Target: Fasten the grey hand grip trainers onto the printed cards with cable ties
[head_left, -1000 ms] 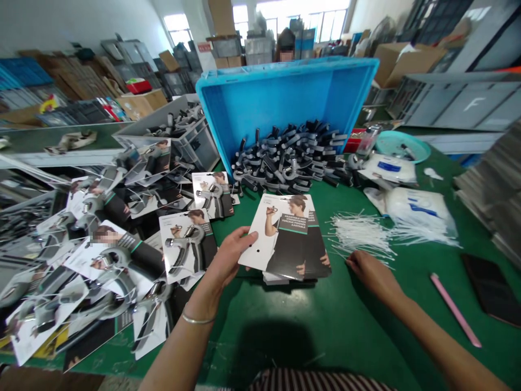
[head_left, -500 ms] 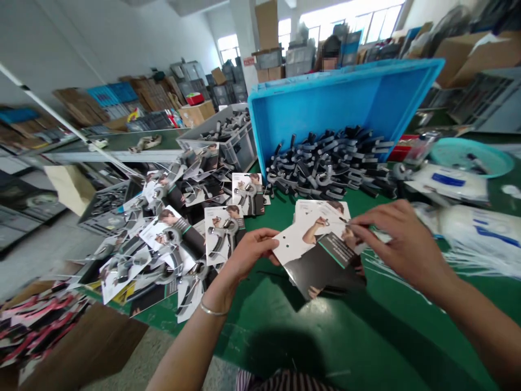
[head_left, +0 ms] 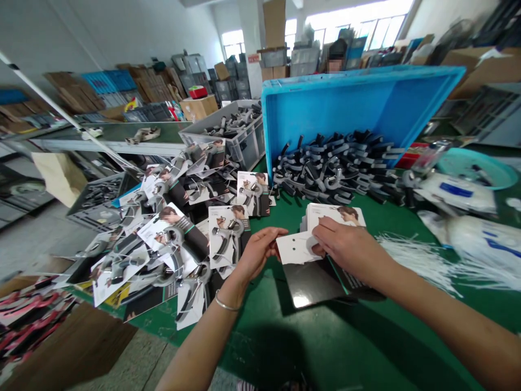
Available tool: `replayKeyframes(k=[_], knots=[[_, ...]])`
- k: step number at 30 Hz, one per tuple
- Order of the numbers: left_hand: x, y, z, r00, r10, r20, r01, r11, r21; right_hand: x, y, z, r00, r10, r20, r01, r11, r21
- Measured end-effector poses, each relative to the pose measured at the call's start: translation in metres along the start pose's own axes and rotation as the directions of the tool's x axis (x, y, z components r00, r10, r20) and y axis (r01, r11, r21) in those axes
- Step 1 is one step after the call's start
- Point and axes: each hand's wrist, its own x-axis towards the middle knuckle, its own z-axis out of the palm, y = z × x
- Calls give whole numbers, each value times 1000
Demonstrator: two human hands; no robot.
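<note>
A black-and-white printed backing card [head_left: 311, 285] with two small holes lies tilted over the green table. My left hand [head_left: 260, 252] is closed on its upper left edge, fingertips together. My right hand [head_left: 350, 244] reaches over the card's upper part, fingers pinched beside the holes; what they hold is hidden. Just behind is a stack of similar cards [head_left: 345, 216], partly covered by the right hand. To the right of that hand lie many thin white plastic ties [head_left: 423, 266]. Left of my left hand, a hand gripper [head_left: 228, 241] with a metal spring sits on its card.
A tipped blue crate [head_left: 325, 108] spills black-and-grey hand grippers [head_left: 325, 168] behind the cards. More carded grippers [head_left: 175, 244] pile up at left, before a grey crate [head_left: 244, 138]. Plastic bags [head_left: 456, 193] and a turquoise basin [head_left: 480, 165] stand right. A person [head_left: 336, 57] is beyond.
My right hand has moved left from the card's right edge to near its holes. The card has turned a little, and the view has shifted slightly.
</note>
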Motion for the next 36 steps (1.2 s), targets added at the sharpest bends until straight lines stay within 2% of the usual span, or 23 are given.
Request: replayKeyframes(k=[2,4,9,14,17,20,23,26,28,30,33,36], knots=[[-3,-10,0,996,43,-79,-48,997,-58,1,-1,-3,1000,-21,15,21,1000,-16],[-6,-17,1,992,65,-111,-76,992,-100,0,1,-5,999,-41,32,41,999,-11],[-8,-24,5,988,87,-126,-113,969,-221,-6,6,-5,994,-95,54,96,995,-20],[-3,-24,8,986,101,-130,-128,967,-222,-1,5,-10,993,-108,52,109,994,-20],[-1,-32,8,989,104,-100,-119,981,-155,16,0,-14,983,-175,47,177,984,-32],[-1,-44,7,986,146,-83,-144,989,34,34,-8,-17,959,-282,36,284,958,-39],[-3,-50,7,972,209,-111,-187,967,175,43,-13,-17,943,-328,58,330,944,-25],[-10,-50,6,965,226,-133,-197,959,204,40,-6,-13,956,-283,78,280,959,46],[-20,-53,6,965,215,-147,-187,964,187,35,3,-7,978,-202,62,185,962,203],[-35,-58,4,962,205,-178,-174,968,178,29,9,1,995,-89,50,60,906,419],[-63,-67,1,958,223,-180,-166,944,287,24,8,15,996,37,84,-85,719,689],[-89,-68,-1,980,198,4,-176,862,475,23,1,25,992,79,101,-128,536,835]])
